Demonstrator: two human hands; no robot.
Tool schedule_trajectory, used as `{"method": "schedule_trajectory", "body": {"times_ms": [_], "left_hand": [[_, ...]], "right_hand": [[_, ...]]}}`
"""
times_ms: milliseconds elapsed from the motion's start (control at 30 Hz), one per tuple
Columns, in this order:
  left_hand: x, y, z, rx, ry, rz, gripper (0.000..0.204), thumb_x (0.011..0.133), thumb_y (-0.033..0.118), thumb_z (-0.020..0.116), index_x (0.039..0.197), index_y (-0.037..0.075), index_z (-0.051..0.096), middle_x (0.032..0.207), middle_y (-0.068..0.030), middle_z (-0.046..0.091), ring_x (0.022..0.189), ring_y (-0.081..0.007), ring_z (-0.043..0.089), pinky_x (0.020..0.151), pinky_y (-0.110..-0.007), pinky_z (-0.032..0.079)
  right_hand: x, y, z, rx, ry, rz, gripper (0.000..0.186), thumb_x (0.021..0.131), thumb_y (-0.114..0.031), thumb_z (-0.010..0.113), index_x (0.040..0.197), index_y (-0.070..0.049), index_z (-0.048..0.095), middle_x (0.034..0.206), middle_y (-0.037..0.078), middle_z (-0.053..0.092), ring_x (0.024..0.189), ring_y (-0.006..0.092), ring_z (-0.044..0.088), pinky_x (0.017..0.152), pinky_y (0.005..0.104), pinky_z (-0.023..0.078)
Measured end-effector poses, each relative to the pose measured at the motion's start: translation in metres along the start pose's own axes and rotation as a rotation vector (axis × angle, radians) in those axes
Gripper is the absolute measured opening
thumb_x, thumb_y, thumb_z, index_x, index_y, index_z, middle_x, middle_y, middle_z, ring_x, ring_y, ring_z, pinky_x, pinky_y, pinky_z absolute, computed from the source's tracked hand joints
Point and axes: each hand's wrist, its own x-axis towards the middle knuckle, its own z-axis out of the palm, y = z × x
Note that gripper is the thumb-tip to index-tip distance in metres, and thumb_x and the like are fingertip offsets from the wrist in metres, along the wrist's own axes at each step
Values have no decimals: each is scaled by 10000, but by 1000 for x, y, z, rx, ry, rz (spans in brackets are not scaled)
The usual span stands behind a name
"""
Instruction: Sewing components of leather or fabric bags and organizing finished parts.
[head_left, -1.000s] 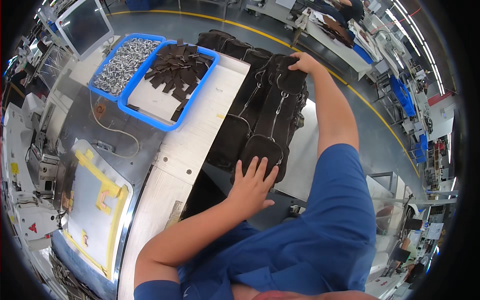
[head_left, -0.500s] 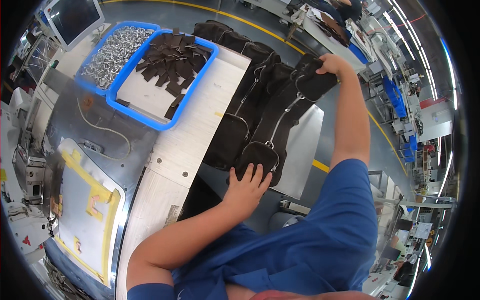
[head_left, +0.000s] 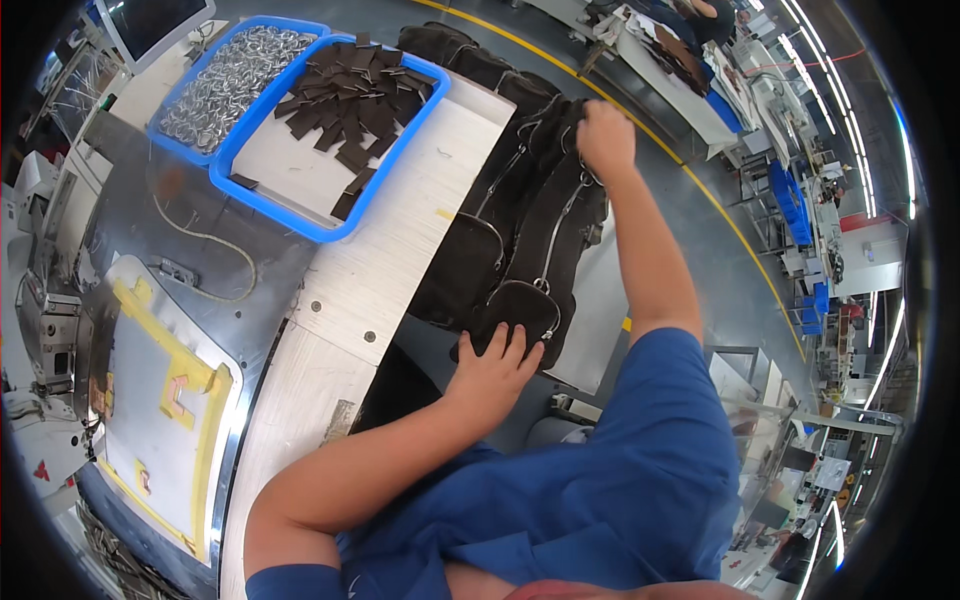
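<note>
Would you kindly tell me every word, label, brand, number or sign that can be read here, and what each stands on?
None can be read.
White machine, lower left: only a small red mark, no legible lettering.
White sheet, far right: any print is too small and blurred.
Dark strap-like pieces with metal fittings: no lettering visible.

a yellow line (head_left: pixel 687 168) curves across the grey floor (head_left: pixel 690 225).

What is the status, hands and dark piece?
Left hand on near end of dark piece; right hand at far end, grip unclear; similar pieces alongside.
</note>
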Motion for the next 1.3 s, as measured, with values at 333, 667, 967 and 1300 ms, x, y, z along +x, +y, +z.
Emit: {"method": "schedule_trajectory", "body": {"times_ms": [333, 667, 967, 1300], "left_hand": [[19, -14, -42, -406, -52, -176, 710, 874, 391, 710, 1453, 61, 464, 1451, -221, 469, 1363, -373, 438, 1069, -531, 400], [21, -32, -15, 84, 49, -451, 839, 956, 595, 523, 1516, -10, 362, 1460, -354, 433, 1330, -424, 483, 1074, -495, 387], [24, -37, -28, -16, -38, -481, 877, 924, 609, 569, 1492, -36, 391, 1389, -291, 515, 1243, -382, 544, 1036, -459, 412], [29, -43, -18, -125, -61, -580, 1030, 935, 678, 498, 1570, -53, 149, 1606, -347, 162, 1504, -472, 191, 1208, -555, 220]], "right_hand": [[10, 8, 62, 192, -223, 251, 402, 876, -215, 633, 1257, -102, 571, 1242, 161, 632, 1179, 382, 604, 952, 516, 511], [85, -1, -5, 555, -73, -132, 287, 866, -176, 699, 1124, -58, 656, 1081, 175, 707, 1056, 372, 660, 902, 442, 521], [112, -48, 40, 1, 78, 33, 304, 906, -297, 690, 1151, -130, 625, 1105, 149, 669, 1076, 375, 652, 892, 514, 529], [57, -78, 107, 228, -87, 80, 580, 1030, -447, 434, 1496, -104, 397, 1578, 141, 390, 1407, 389, 430, 1120, 590, 359]]}}
